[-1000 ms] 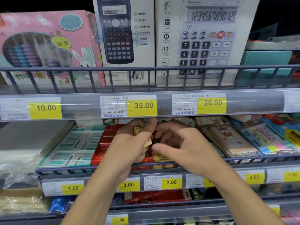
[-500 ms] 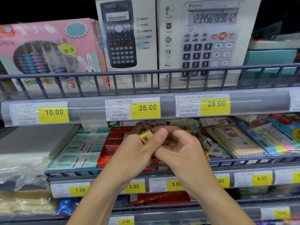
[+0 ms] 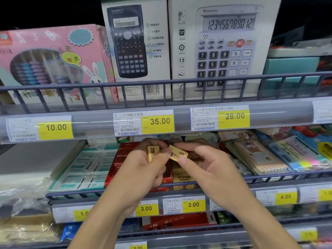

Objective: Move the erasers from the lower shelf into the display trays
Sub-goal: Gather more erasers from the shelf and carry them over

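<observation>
We see both hands at frame ctr, above the red display tray [image 3: 124, 159]. L hand [image 3: 143, 169] fingers pinch a yellow 2B eraser [image 3: 150, 153], upright. R hand [image 3: 210, 168] fingers pinch a 2nd eraser [image 3: 178, 154] at 3 o'clock of the 1st, tilted, just beside it. Teal tray [image 3: 86, 169] at 9 o'clock of the red one.

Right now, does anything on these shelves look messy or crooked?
Mostly tidy. The notebooks on the right lie tilted and overlapping instead of squared up. The left hand holds one yellow eraser and the right hand pinches another, both above the red tray, not yet placed. Nothing looks spilled or broken.
</observation>
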Demonstrator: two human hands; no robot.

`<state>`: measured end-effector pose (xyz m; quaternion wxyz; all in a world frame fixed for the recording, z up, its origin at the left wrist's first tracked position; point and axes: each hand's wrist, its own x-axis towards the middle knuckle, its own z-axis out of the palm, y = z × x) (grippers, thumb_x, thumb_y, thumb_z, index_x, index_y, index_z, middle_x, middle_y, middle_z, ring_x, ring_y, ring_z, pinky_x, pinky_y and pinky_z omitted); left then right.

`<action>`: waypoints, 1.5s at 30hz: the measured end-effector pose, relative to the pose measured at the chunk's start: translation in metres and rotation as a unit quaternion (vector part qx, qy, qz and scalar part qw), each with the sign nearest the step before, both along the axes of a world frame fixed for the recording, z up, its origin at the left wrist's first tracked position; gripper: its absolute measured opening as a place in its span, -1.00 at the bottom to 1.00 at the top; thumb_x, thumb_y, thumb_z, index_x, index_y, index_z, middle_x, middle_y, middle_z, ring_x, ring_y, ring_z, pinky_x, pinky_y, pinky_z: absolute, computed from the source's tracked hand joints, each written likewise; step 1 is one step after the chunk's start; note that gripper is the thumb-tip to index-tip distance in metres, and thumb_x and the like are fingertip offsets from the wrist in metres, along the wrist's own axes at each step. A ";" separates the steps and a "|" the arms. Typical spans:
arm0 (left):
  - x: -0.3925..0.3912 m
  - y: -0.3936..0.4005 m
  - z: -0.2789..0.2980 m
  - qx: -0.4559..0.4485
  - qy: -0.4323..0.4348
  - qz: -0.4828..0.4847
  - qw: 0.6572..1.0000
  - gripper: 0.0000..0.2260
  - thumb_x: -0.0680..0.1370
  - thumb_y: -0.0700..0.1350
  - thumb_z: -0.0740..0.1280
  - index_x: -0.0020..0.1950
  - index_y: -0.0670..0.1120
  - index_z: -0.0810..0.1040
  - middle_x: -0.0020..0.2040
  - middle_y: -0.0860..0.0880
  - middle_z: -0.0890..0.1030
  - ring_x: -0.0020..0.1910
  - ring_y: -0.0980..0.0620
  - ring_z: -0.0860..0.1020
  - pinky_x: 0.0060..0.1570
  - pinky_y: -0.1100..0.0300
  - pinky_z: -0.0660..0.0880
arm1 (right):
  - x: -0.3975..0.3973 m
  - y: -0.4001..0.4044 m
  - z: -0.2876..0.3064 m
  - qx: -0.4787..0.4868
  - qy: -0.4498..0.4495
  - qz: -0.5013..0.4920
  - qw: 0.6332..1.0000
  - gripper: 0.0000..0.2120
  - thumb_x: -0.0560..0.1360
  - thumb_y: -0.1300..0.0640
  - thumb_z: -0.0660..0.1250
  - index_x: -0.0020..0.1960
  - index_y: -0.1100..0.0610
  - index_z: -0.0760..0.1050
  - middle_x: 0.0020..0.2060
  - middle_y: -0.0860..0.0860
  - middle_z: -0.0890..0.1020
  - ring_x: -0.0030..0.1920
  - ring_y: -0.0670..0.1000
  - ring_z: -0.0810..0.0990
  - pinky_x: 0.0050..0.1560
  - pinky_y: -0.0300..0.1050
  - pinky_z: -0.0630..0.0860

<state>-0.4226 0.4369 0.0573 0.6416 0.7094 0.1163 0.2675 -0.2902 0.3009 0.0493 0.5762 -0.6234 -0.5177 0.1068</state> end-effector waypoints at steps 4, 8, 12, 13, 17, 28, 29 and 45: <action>0.003 -0.006 -0.002 0.006 0.009 0.023 1.000 -0.72 0.70 -0.14 0.27 -0.20 -0.04 0.58 -0.35 -0.12 0.25 -0.48 0.06 0.17 -0.50 0.30 0.19 | -0.002 0.000 -0.008 -0.002 -0.241 -0.137 0.961 -0.71 0.55 -0.07 0.37 0.26 -0.15 0.54 -0.18 -0.26 0.47 -0.01 -0.30 0.43 -0.04 -0.51 0.32; 0.003 -0.004 -0.004 -0.010 0.023 0.056 0.998 -0.91 0.69 -0.20 0.26 0.02 -0.19 0.50 -0.37 -0.07 0.29 -0.48 0.09 0.21 -0.51 0.31 0.22 | 0.009 -0.004 -0.001 -0.017 -0.217 -0.146 0.965 -0.81 0.55 0.01 0.40 0.16 -0.14 0.62 -0.31 -0.19 0.59 -0.21 -0.21 0.51 -0.22 -0.43 0.39; 0.000 0.002 -0.003 -0.050 0.022 0.090 0.994 -0.88 0.66 -0.31 0.19 0.11 -0.16 0.49 -0.37 0.00 0.35 -0.48 0.13 0.27 -0.50 0.32 0.26 | 0.044 -0.011 0.014 -0.140 -0.178 -0.181 0.957 -0.80 0.54 -0.03 0.38 0.10 -0.31 0.52 -0.38 -0.15 0.63 -0.42 -0.20 0.52 -0.39 -0.26 0.43; -0.001 0.003 -0.002 -0.071 0.020 0.093 0.993 -0.86 0.65 -0.31 0.18 0.11 -0.15 0.50 -0.37 0.02 0.38 -0.47 0.14 0.30 -0.50 0.31 0.27 | 0.053 -0.013 0.016 -0.170 -0.183 -0.197 0.948 -0.77 0.54 -0.05 0.37 0.16 -0.29 0.51 -0.24 -0.16 0.64 -0.27 -0.16 0.56 -0.27 -0.24 0.46; -0.003 0.006 0.000 -0.107 0.022 0.072 0.991 -0.83 0.65 -0.29 0.17 0.06 -0.12 0.55 -0.29 -0.03 0.44 -0.41 0.10 0.38 -0.44 0.25 0.33 | 0.067 -0.007 0.021 -0.297 -0.246 -0.205 0.900 -0.74 0.57 -0.06 0.32 0.25 -0.23 0.47 0.08 -0.12 0.55 -0.19 -0.17 0.49 -0.20 -0.32 0.42; -0.008 0.013 -0.007 -0.045 0.024 0.051 0.997 -0.74 0.55 -0.09 0.37 0.22 -0.07 0.49 -0.10 -0.10 0.72 -0.24 -0.10 0.52 -0.19 0.18 0.50 | 0.066 0.022 0.023 -0.384 -0.312 -0.153 0.856 -0.75 0.59 0.02 0.31 0.26 -0.14 0.52 0.11 -0.10 0.51 0.07 -0.02 0.49 0.00 -0.20 0.42; -0.008 0.013 -0.007 -0.045 0.023 0.050 0.997 -0.78 0.58 -0.10 0.37 0.20 -0.08 0.50 -0.09 -0.11 0.72 -0.24 -0.10 0.50 -0.20 0.19 0.49 | 0.067 0.024 0.022 -0.380 -0.313 -0.152 0.857 -0.77 0.59 0.03 0.31 0.23 -0.12 0.54 0.14 -0.09 0.53 0.09 -0.02 0.50 0.00 -0.21 0.40; -0.004 0.006 -0.007 -0.002 0.048 0.023 0.999 -0.78 0.65 0.02 0.37 0.02 -0.12 0.66 -0.27 -0.19 0.54 -0.38 0.07 0.36 -0.39 0.35 0.36 | 0.033 -0.002 0.016 -0.078 -0.084 0.016 0.993 -0.72 0.49 -0.12 0.40 0.20 -0.22 0.58 -0.20 -0.12 0.67 -0.22 -0.13 0.60 -0.15 -0.20 0.57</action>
